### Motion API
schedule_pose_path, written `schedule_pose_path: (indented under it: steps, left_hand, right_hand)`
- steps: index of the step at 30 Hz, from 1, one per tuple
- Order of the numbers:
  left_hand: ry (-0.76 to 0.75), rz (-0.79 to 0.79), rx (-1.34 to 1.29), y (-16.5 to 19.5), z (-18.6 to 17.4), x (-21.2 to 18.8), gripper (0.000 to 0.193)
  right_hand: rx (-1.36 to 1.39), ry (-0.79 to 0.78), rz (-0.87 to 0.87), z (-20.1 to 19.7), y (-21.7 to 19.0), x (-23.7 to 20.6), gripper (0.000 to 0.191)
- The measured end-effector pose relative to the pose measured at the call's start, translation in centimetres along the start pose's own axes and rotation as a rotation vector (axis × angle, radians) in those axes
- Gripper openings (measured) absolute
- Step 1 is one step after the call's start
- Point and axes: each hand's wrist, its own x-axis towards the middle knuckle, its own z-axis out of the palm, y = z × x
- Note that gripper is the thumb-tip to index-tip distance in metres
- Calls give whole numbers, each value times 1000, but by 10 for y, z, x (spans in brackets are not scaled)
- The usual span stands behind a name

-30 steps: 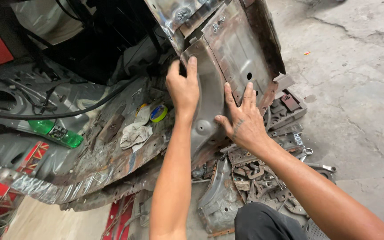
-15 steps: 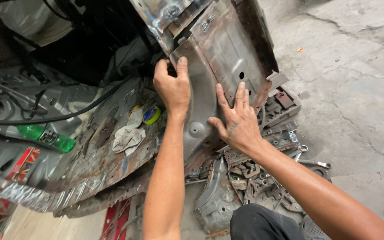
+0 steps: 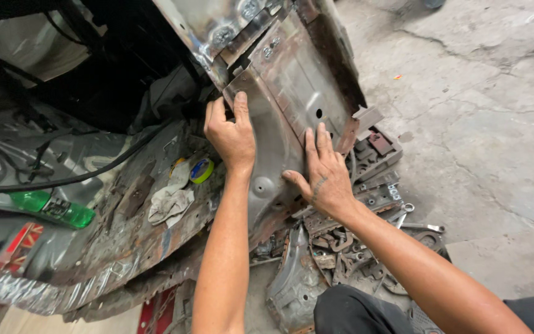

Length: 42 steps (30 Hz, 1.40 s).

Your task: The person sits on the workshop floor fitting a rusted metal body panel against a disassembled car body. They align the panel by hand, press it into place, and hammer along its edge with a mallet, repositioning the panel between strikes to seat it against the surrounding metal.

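A rusty metal panel (image 3: 292, 93), grey w/ brown edges, is seen upright and tilted at the centre top, fixed to the stripped car body (image 3: 94, 247) at bottom left. The left hand (image 3: 231, 133) is laid on the panel's left edge: fingers are curled over the edge, thumb kept alongside, so the edge is gripped rather than just touched. The right hand (image 3: 322, 173) is pressed flat on the panel's lower face, fingers spread wide & pointing up, nothing grasped; the palm is set just below a small round hole in the sheet.

On the car floor, left of the left arm, a dirty rag (image 3: 168, 201) is seen, w/ a roll of yellow-green tape (image 3: 202, 170) touching its upper side. A green plastic bottle (image 3: 50, 207) is lying further left, near a black cable (image 3: 63, 179). Under the right forearm a pile of scrap metal parts (image 3: 353, 241) is spread on the cracked concrete floor (image 3: 483, 124).
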Motion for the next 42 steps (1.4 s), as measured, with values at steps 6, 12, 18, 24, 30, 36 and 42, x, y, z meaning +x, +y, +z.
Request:
schedule_pose_path:
  steps: [6,12,18,24,30,36,42]
  left_hand:
    - [57,-90,-114,10,-4,-1,35]
    - [33,136,185,20,-12,-7,25]
    - [-122,201,511,23,-17,-2,22]
    - [-125,181,412,24,-20,-1,21]
    - [-114,159,292,23,-19,1,23]
    - [-109,122,264,23,-20,4,22]
    - [-110,122,244,23,-18,5,22]
  right_hand:
    - [17,-6,43,4,10,-7,84]
    - [82,-52,153,2,13,-4,82]
    - [220,-8,187,-2,23,-8,70]
    - [62,2,34,5,26,-40,79]
    - [-29,-69,24,9,27,-48,89]
    - [36,-64,38,1,29,-35,76]
    - [82,-26,35,-5,26,-28,68]
